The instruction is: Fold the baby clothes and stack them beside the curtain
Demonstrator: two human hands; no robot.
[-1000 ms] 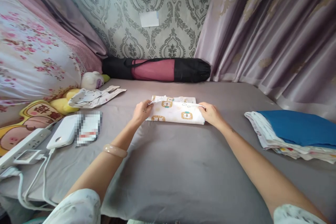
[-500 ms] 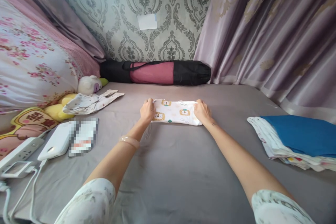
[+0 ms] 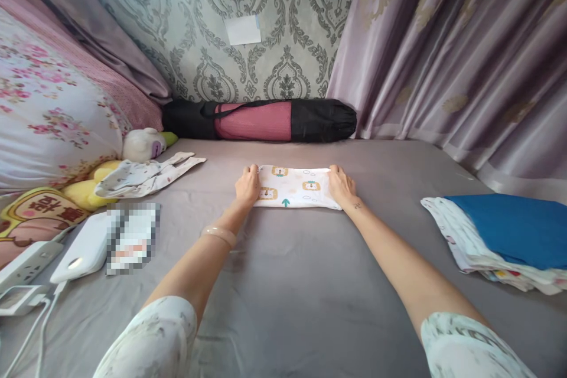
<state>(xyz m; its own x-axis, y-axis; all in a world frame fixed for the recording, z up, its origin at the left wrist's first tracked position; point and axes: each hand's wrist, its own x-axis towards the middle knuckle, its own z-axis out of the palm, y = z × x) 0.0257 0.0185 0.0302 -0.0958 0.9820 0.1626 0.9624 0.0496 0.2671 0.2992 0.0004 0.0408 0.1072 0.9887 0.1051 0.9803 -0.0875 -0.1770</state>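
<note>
A white cloth (image 3: 295, 188) printed with lion faces lies folded into a wide rectangle on the grey sheet. My left hand (image 3: 248, 184) is closed on its left end, thumb and fingers pinching the far corner. On the opposite end, my right hand (image 3: 341, 185) grips the cloth the same way. The fabric stretches flat between both hands, its near edge at the bed surface. The fingertips of both hands are partly hidden.
Folded cloths topped by a blue one (image 3: 509, 227) lie at the right. At the left are small patterned pants (image 3: 142, 177), a plush toy (image 3: 142, 144), a white power bank (image 3: 84, 248) and a power strip (image 3: 29, 263). A rolled mat bag (image 3: 254, 121) lies along the wall.
The cloth now lies flatter, with its front print more fully visible. Both hands keep their hold on its ends, and the camera view has shifted slightly.
</note>
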